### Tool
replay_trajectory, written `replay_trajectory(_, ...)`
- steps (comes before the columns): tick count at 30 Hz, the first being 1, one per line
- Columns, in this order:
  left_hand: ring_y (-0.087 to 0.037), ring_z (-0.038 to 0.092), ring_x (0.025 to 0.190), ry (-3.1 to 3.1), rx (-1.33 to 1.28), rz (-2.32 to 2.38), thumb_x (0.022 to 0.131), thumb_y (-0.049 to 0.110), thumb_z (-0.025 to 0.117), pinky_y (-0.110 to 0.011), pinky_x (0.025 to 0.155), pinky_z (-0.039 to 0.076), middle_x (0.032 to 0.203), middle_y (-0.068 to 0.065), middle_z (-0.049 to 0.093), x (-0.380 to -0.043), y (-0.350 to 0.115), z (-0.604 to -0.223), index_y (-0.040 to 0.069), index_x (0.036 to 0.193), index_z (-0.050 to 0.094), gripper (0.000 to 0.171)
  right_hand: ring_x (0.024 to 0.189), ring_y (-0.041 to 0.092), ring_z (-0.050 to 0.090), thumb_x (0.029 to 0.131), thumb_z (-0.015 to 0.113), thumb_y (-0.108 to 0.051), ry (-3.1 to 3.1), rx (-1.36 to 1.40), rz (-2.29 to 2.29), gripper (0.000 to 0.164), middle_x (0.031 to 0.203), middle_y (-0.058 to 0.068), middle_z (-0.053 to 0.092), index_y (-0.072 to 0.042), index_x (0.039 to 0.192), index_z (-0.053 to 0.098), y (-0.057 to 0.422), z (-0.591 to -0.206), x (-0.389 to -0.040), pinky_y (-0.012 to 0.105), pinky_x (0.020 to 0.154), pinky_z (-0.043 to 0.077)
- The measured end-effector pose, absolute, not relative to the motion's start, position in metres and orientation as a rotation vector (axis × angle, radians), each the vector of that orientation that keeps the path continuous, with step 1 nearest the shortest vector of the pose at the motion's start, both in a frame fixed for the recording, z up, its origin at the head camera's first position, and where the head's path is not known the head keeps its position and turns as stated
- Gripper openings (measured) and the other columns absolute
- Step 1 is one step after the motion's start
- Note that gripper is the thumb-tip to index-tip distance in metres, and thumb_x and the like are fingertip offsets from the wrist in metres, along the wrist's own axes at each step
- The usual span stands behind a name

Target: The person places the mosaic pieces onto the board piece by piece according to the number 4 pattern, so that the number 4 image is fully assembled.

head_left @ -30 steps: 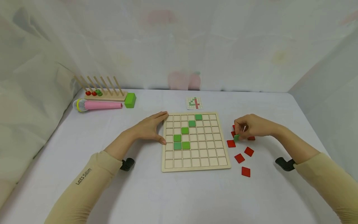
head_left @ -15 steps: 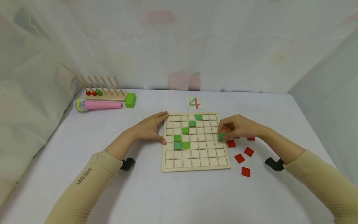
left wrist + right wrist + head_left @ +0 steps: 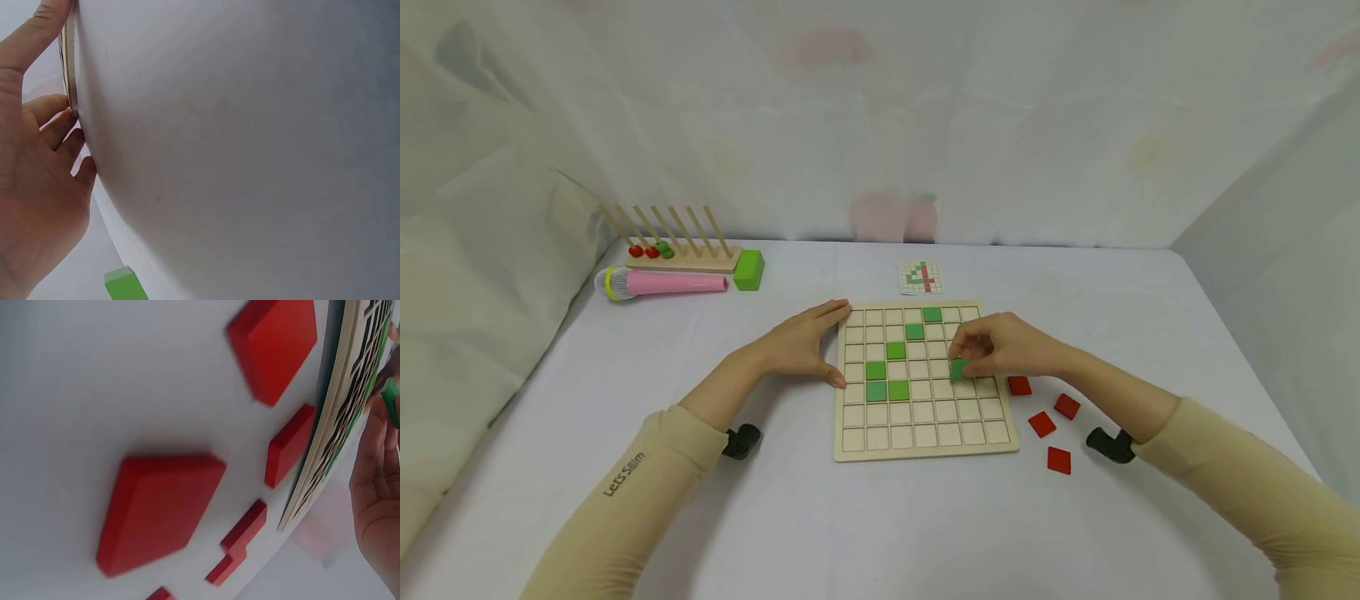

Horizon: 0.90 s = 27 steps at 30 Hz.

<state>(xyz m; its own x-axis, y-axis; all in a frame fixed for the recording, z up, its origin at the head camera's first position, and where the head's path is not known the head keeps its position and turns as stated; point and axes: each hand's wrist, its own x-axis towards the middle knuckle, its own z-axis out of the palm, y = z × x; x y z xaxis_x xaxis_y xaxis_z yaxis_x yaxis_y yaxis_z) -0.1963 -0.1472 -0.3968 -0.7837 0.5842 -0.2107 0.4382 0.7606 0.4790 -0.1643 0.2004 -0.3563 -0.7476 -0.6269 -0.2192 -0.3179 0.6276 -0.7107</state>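
Note:
A wooden grid board lies flat on the white table, with several green square tiles set in its cells along a diagonal and a short row. My left hand rests against the board's left edge, thumb and fingers spread apart; the left wrist view shows the fingertips right at that edge. Over the right half of the board, my right hand pinches a green tile between thumb and fingers. In the right wrist view this tile appears at the far right, partly cut off.
Several red square tiles lie right of the board. Behind it sits a small pattern card with green and red squares. At the back left are a pegged bead stand, a pink toy microphone and a green block.
My right hand has carried the green tile left, from among the red tiles to above the right part of the board. My left hand has stayed at the board's edge.

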Motion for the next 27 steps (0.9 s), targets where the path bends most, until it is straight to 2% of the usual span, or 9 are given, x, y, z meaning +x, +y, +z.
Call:
replay_trajectory(5,-0.031,0.018,0.156,2.61,0.778,0.583,0.063,0.056,0.087,-0.051,0.126,0.022,0.168,-0.007,0.017,-0.196,-0.147,-0.397,0.009,0.158,0.021,0.125,0.075,0.012,0.06,0.084,0.076,-0.013,2.422,-0.724,-0.941,0.015,0.084,-0.002,0.066,-0.021,0.096,0.072,0.189,-0.36,-0.162,0.021,0.07,0.052)
replay_trajectory(15,-0.032,0.017,0.156,2.608,0.767,0.584,0.063,0.057,0.087,-0.052,0.126,0.022,0.168,-0.007,0.016,-0.197,-0.148,-0.398,0.01,0.159,0.021,0.126,0.078,0.011,0.064,0.085,0.074,-0.014,2.426,-0.661,-0.971,0.014,0.091,-0.001,0.071,-0.02,0.098,0.075,0.166,-0.36,-0.156,0.026,0.077,0.054)
replay_trajectory(27,-0.032,0.018,0.156,2.614,0.782,0.576,0.063,0.056,0.087,-0.051,0.126,0.022,0.168,-0.007,0.017,-0.197,-0.148,-0.398,0.01,0.158,0.021,0.125,0.076,0.009,0.063,0.085,0.072,-0.009,2.433,-0.633,-0.94,0.014,0.084,-0.002,0.071,-0.014,0.097,0.076,0.148,-0.363,-0.15,0.025,0.075,0.054)
